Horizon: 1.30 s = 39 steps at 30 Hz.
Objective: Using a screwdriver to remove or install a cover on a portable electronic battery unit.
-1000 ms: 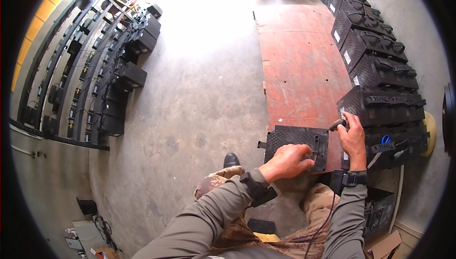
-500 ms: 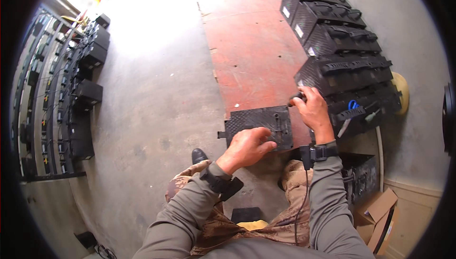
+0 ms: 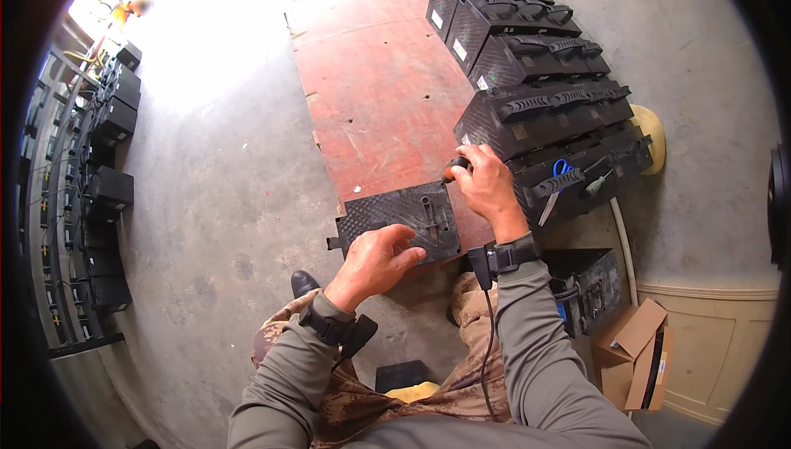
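A black textured panel lies flat on the near end of a red board, with a raised, bar-shaped part on its right half. Over its front edge is my left hand, the thumb apart from the curled fingers and nothing visible between them. My right hand grips a screwdriver by its black and orange handle, at the panel's far right corner. The screwdriver's tip is too small to make out.
Black cases with handles stand in a row on the right; blue-handled scissors lie on the nearest. An opened cardboard box and a dark toolbox sit at lower right. A rack with black boxes lines the left.
The whole scene has shifted left in the picture as the view turned. Both hands stay over the panel, and the right hand, still gripping the screwdriver, is at its far right corner.
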### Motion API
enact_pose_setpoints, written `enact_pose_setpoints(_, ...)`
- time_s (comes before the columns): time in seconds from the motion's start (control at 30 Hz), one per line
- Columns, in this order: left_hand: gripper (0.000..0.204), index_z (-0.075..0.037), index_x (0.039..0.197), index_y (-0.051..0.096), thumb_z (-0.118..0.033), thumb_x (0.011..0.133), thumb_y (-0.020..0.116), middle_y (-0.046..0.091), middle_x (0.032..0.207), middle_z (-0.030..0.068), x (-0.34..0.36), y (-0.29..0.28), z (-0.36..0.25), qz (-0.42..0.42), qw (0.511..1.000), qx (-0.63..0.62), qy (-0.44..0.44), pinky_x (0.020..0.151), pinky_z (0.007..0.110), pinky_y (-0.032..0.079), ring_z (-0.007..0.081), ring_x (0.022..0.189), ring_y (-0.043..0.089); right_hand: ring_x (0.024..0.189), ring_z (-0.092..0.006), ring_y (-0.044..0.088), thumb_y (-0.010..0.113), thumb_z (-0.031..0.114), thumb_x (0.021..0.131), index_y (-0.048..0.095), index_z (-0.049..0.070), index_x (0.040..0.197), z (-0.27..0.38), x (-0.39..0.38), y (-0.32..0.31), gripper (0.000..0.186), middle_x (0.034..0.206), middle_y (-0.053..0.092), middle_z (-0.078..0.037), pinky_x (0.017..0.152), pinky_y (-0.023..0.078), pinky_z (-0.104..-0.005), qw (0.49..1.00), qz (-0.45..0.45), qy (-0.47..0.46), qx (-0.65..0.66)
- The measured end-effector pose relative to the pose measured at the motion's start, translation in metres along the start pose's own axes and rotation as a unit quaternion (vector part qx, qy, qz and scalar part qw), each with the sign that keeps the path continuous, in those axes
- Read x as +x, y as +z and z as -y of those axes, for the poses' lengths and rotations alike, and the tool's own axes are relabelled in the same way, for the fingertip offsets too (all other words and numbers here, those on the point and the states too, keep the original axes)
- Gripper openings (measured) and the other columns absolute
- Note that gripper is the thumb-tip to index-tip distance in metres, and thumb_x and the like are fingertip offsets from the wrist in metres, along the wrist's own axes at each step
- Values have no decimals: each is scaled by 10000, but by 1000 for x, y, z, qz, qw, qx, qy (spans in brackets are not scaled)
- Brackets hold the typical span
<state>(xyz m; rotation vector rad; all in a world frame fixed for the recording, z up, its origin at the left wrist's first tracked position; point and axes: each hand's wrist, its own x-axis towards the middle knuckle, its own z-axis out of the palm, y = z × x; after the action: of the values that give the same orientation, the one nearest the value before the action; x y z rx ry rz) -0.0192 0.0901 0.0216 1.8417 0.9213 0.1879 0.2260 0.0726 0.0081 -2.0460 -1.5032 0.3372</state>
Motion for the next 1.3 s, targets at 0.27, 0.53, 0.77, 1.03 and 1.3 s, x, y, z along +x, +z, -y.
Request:
enact_pose_setpoints(0.27, 373, 15, 1098, 663, -264, 859, 729, 714, 942, 181, 2, 0, -2, 7, 1000, 6, 8, 735, 367, 550, 263, 838, 706, 1004, -386, 621, 626, 128, 817, 638, 53, 1126, -6, 0, 1, 318, 1090, 638, -181, 887, 497, -456, 1000, 1, -23, 6)
enact_pose_setpoints(0.53, 383, 23, 1098, 660, -273, 864, 727, 715, 944, 178, 1, 0, -1, 0, 1000, 7, 12, 738, 367, 552, 270, 840, 707, 1009, -392, 617, 671, 195, 835, 636, 51, 1125, -3, 1, 0, 326, 1087, 634, -189, 886, 496, -452, 1000, 18, 23, 5)
enact_pose_setpoints(0.77, 388, 19, 1108, 659, -273, 862, 730, 716, 952, 180, 1, 1, 0, 3, 1000, 7, 13, 742, 366, 552, 272, 841, 706, 1026, -405, 610, 673, 182, 833, 632, 50, 1139, -5, 1, 2, 336, 1103, 626, -209, 894, 492, -463, 998, -6, -43, 43)
enact_pose_setpoints(1.03, 385, 10, 1111, 661, -275, 861, 727, 715, 968, 183, 2, 1, -2, 10, 1000, 11, 6, 746, 367, 552, 277, 854, 709, 1042, -397, 609, 671, 189, 829, 626, 43, 1168, -11, 1, 4, 371, 1104, 630, -201, 910, 488, -461, 1000, -9, -24, 14)
enact_pose_setpoints(1.3, 385, 8, 1110, 660, -275, 858, 726, 714, 970, 185, 1, 2, -1, 10, 1000, 16, 13, 749, 374, 552, 284, 858, 708, 1037, -393, 610, 652, 172, 824, 635, 52, 1158, -11, -1, 3, 355, 1090, 637, -190, 907, 491, -454, 1000, -17, -20, 0)
